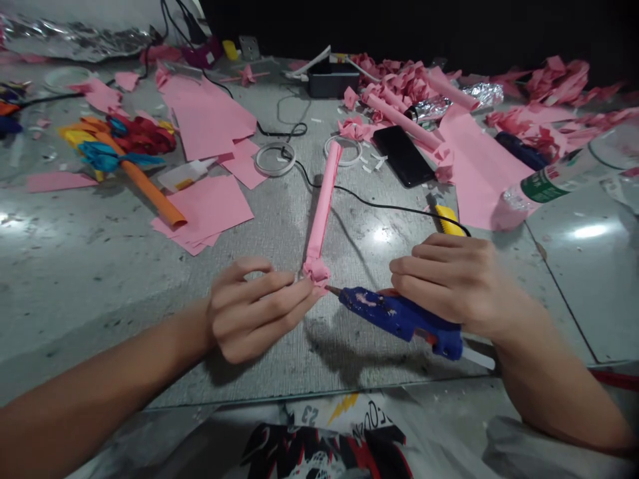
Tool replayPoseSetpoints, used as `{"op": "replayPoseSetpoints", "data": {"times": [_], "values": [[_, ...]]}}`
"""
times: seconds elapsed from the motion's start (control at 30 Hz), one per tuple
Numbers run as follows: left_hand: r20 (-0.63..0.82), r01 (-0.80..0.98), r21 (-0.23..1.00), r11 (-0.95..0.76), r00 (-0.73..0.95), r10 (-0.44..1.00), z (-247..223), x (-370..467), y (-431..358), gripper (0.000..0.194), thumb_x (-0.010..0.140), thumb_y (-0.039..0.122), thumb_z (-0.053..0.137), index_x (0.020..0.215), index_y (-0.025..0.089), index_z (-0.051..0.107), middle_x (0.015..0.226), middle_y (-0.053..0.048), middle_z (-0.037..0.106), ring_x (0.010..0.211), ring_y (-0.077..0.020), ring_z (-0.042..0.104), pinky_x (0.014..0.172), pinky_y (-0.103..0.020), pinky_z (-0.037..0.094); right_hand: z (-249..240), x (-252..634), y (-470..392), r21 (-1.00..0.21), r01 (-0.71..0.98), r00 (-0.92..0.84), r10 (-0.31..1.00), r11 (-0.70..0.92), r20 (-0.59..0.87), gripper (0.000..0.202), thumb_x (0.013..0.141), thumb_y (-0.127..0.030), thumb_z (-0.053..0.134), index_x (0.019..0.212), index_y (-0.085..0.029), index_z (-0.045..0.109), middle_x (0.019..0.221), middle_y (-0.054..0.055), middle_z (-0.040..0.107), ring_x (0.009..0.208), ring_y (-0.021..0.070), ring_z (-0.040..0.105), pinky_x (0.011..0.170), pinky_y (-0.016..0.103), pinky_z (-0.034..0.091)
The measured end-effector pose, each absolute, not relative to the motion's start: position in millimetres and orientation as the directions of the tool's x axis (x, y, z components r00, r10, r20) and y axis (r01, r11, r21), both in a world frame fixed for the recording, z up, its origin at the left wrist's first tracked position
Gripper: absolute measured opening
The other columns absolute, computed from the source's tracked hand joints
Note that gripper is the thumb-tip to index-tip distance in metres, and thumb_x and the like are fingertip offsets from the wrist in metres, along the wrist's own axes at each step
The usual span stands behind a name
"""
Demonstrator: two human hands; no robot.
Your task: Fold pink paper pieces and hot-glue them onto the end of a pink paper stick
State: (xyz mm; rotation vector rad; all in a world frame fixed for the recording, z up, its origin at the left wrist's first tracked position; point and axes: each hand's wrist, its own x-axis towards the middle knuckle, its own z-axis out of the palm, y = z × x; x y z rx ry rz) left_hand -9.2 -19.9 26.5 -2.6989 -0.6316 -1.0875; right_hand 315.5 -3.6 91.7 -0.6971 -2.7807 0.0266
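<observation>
So L fingers pinch roll, R fingers hold glue gun; cord, phone beyond.

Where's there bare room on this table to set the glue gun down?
There's a wide bare patch on the left, between the orange tube and the left forearm. A narrower one lies between the stacked pink sheets and the pink tube, ahead of the left hand. It's crowded at the back right, with crumpled pink paper beyond the black phone.

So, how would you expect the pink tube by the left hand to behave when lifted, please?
The pink tube looks like rolled paper, so probably light. Its straight body suggests stiffness; the crumpled end may crush easily.
</observation>
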Motion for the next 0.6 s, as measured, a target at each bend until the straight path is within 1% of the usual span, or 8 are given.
{"op": "replayPoseSetpoints", "data": {"times": [0.1, 0.2, 0.3, 0.33, 0.4, 0.47, 0.53, 0.6], "values": [[0.756, 0.372, -0.071, -0.925, 0.625, 0.194, 23.4, -9.8, -11.8, 0.028, 0.096, 0.001, 0.068, 0.112, 0.020, 0.079, 0.107, -0.001, 0.086, 0.088, -0.0153, 0.079, 0.084, -0.034, 0.057, 88.8, 322.5, -1.3, -0.140, 0.512, -0.797, 0.529, 0.848, 0.292, 0.033, 0.114, -0.026, 0.051, 0.083, -0.024, 0.063, 0.077, 0.002, 0.067, 0.065, 0.0181, 0.057, 0.067, 0.036, 0.040], [0.770, 0.363, -0.123, -0.924, 0.622, 0.142, 21.9, -10.9, -6.1, 0.022, 0.095, 0.002, 0.070, 0.103, 0.020, 0.080, 0.106, -0.001, 0.086, 0.086, -0.0146, 0.078, 0.079, -0.033, 0.056, 85.4, 331.7, 4.1, -0.187, 0.557, -0.753, 0.587, 0.809, 0.299, 0.033, 0.114, -0.035, 0.049, 0.088, -0.024, 0.065, 0.082, 0.004, 0.070, 0.071, 0.0196, 0.063, 0.068, 0.036, 0.041], [0.756, 0.330, -0.182, -0.926, 0.650, 0.083, 21.9, -12.4, -5.8, 0.022, 0.093, 0.003, 0.073, 0.101, 0.022, 0.080, 0.104, 0.002, 0.086, 0.086, -0.0137, 0.078, 0.076, -0.032, 0.056, 78.6, 338.2, 13.2, -0.196, 0.626, -0.693, 0.654, 0.755, 0.303, 0.026, 0.112, -0.033, 0.050, 0.093, -0.024, 0.065, 0.088, 0.006, 0.071, 0.074, 0.0202, 0.064, 0.069, 0.036, 0.041], [0.755, 0.330, -0.172, -0.928, 0.650, 0.091, 22.0, -12.8, -6.8, 0.024, 0.093, 0.002, 0.073, 0.103, 0.023, 0.080, 0.104, 0.002, 0.086, 0.086, -0.0138, 0.078, 0.077, -0.032, 0.057, 75.3, 338.9, 16.8, -0.186, 0.654, -0.675, 0.677, 0.733, 0.295, 0.022, 0.110, -0.031, 0.051, 0.094, -0.023, 0.064, 0.089, 0.007, 0.071, 0.074, 0.0204, 0.063, 0.069, 0.036, 0.040], [0.761, 0.361, -0.110, -0.926, 0.631, 0.155, 22.2, -13.5, -9.6, 0.027, 0.092, 0.001, 0.073, 0.107, 0.024, 0.079, 0.103, 0.001, 0.085, 0.087, -0.0151, 0.078, 0.079, -0.034, 0.057, 67.3, 338.0, 24.3, -0.160, 0.711, -0.638, 0.724, 0.685, 0.263, 0.013, 0.105, -0.027, 0.054, 0.097, -0.022, 0.064, 0.093, 0.007, 0.071, 0.074, 0.0211, 0.062, 0.068, 0.035, 0.039], [0.764, 0.365, -0.091, -0.927, 0.623, 0.171, 22.7, -14.1, -12.1, 0.027, 0.092, 0.001, 0.073, 0.108, 0.023, 0.079, 0.103, 0.001, 0.085, 0.087, -0.0153, 0.078, 0.081, -0.034, 0.057, 57.9, 334.7, 31.6, -0.153, 0.758, -0.599, 0.769, 0.634, 0.224, 0.007, 0.098, -0.024, 0.058, 0.101, -0.021, 0.064, 0.096, 0.008, 0.071, 0.076, 0.0228, 0.062, 0.068, 0.035, 0.039], [0.754, 0.359, -0.098, -0.928, 0.635, 0.166, 23.8, -14.8, -12.8, 0.024, 0.093, 0.003, 0.073, 0.107, 0.023, 0.078, 0.102, 0.001, 0.085, 0.087, -0.0154, 0.078, 0.081, -0.034, 0.057, 48.0, 330.9, 38.1, -0.174, 0.789, -0.557, 0.806, 0.589, 0.200, 0.015, 0.091, -0.022, 0.063, 0.106, -0.019, 0.065, 0.101, 0.010, 0.070, 0.082, 0.0251, 0.064, 0.071, 0.035, 0.041], [0.740, 0.352, -0.110, -0.930, 0.653, 0.159, 25.3, -15.6, -11.4, 0.022, 0.095, 0.005, 0.073, 0.105, 0.023, 0.079, 0.101, 0.001, 0.085, 0.087, -0.0156, 0.078, 0.079, -0.034, 0.057, 38.6, 328.0, 43.6, -0.213, 0.812, -0.507, 0.838, 0.543, 0.203, 0.023, 0.088, -0.022, 0.067, 0.111, -0.018, 0.067, 0.107, 0.012, 0.070, 0.087, 0.0271, 0.066, 0.075, 0.036, 0.045]]}}
